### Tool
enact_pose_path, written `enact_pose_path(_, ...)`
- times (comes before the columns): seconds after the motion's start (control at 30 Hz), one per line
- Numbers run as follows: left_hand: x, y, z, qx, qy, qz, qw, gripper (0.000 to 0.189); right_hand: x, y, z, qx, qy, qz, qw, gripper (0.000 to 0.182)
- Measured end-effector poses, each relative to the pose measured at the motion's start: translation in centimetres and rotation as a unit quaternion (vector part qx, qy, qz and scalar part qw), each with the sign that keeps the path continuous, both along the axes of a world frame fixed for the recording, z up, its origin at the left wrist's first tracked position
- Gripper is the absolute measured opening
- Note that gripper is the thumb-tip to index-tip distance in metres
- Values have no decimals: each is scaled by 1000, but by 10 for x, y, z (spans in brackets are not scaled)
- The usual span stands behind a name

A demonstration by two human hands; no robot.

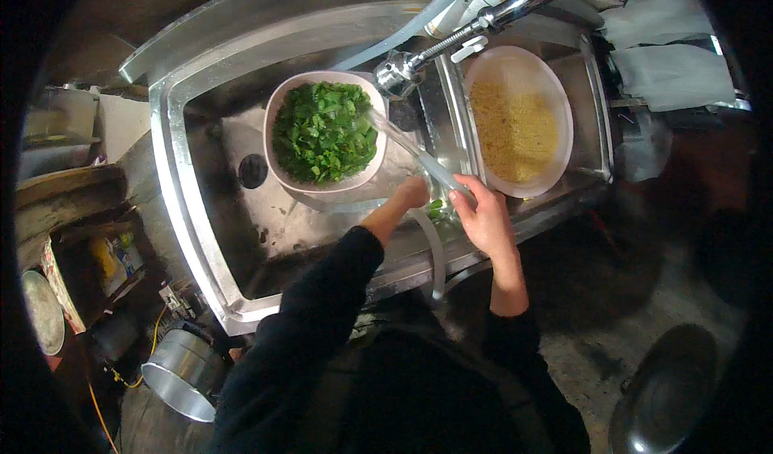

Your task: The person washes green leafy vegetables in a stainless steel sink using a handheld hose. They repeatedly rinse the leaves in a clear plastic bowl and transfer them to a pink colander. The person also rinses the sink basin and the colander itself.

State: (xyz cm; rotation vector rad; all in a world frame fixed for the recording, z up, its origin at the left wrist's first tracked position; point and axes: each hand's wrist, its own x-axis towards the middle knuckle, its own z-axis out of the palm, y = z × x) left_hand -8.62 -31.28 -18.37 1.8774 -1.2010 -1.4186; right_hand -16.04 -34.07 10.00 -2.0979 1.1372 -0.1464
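Observation:
My right hand grips a translucent hose near its end, and water streams from it towards a pale bowl. Chopped leafy greens fill much of that bowl, which sits in the stainless steel sink. Below and right of the bowl is my left hand, its fingers largely hidden; whether it holds anything is unclear. Close by, a few green leaves lie between my hands. In the right basin a pale oval tub holds a yellowish, grainy mass under water.
A chrome faucet hangs over the sink beside the bowl. The divider separates the two basins. A hose section bends over the near rim. At lower left stands a metal pot; a dark round vessel is at lower right.

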Motion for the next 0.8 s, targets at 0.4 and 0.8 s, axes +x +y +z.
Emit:
enact_pose_path(0.4, -17, -12, -29, 151, 388, -153, 896, 27, 14, -3, -4, -17, 4, 32, 999, 26)
enact_pose_path(0.8, 200, 112, 133, -148, -425, 40, 892, 57, 33, 36, 0, 4, -2, 97, 995, 27)
